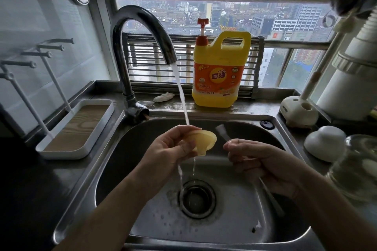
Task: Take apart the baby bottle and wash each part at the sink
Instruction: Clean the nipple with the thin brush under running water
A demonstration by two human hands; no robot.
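Rinsing a yellowish teat under the running tap, over the sink.
Holding the left grip up, fingers curled round the teat. Keeping the right grip level, just apart, closed on a thin brush; clear handle blurred below the palm. Right of that grip, blurred and cut off: a glass bottle.

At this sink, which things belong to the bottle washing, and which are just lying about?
Job: yellowish nipple in left hand, thin brush in right hand, running tap, sink, glass bottle, white cap.
Lying about: detergent jug, peg rack tray, crumpled wad.
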